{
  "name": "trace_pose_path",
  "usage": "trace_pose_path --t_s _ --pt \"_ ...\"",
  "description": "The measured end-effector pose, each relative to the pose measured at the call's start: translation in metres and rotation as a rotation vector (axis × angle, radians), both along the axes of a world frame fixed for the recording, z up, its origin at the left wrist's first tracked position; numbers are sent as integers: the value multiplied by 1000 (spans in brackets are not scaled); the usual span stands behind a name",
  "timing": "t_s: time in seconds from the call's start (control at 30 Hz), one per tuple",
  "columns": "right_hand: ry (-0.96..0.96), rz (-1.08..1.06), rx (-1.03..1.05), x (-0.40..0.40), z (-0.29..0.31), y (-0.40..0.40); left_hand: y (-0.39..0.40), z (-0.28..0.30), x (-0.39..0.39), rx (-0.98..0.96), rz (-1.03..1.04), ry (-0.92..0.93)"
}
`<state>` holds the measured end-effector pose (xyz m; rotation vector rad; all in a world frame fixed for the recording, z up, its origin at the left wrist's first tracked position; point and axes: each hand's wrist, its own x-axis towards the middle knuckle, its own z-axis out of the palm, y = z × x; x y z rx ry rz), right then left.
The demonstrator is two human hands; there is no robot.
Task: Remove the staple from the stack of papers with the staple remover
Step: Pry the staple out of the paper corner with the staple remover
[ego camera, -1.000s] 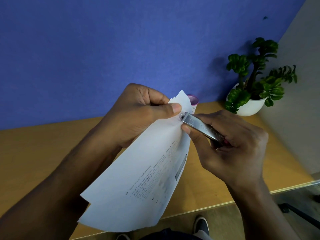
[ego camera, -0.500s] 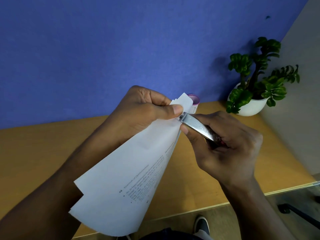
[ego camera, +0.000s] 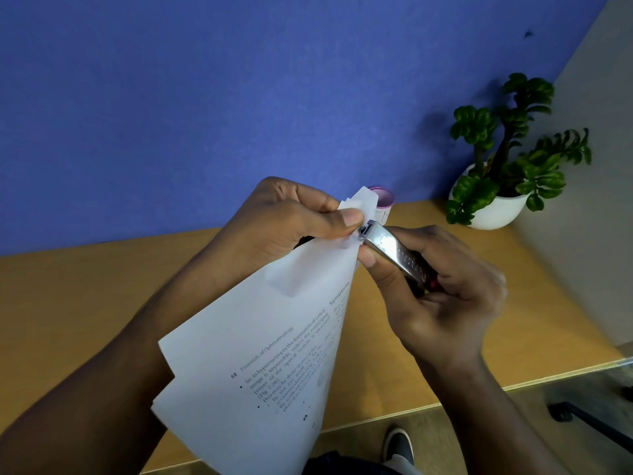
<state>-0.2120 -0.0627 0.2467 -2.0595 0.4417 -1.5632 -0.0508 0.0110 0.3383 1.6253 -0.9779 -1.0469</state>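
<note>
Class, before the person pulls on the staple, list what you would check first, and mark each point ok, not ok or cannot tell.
1. Left hand pinches the papers near the top corner: ok.
2. Right hand grips the staple remover: ok.
3. Remover tip meets the papers' corner beside the left thumb: ok.
4. Tip hooked under the staple: cannot tell, the staple is not visible.
5. Left thumb out of the tip's way: not ok, it sits right beside it.
6. Papers resting on the table: not ok, they are held in the air.

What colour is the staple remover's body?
Shiny silver metal, with a hint of red at the rear; the head view shows the staple remover in the right hand.
</note>
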Motion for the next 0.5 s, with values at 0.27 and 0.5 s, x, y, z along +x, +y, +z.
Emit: trace_pose_path --t_s 0.27,0.5 --pt "-22 81 145 1 4 4 -1 -3 -1 -59 77 -82" --pt "-98 194 411 1 5 7 3 -6 -5 -126 105 -137"
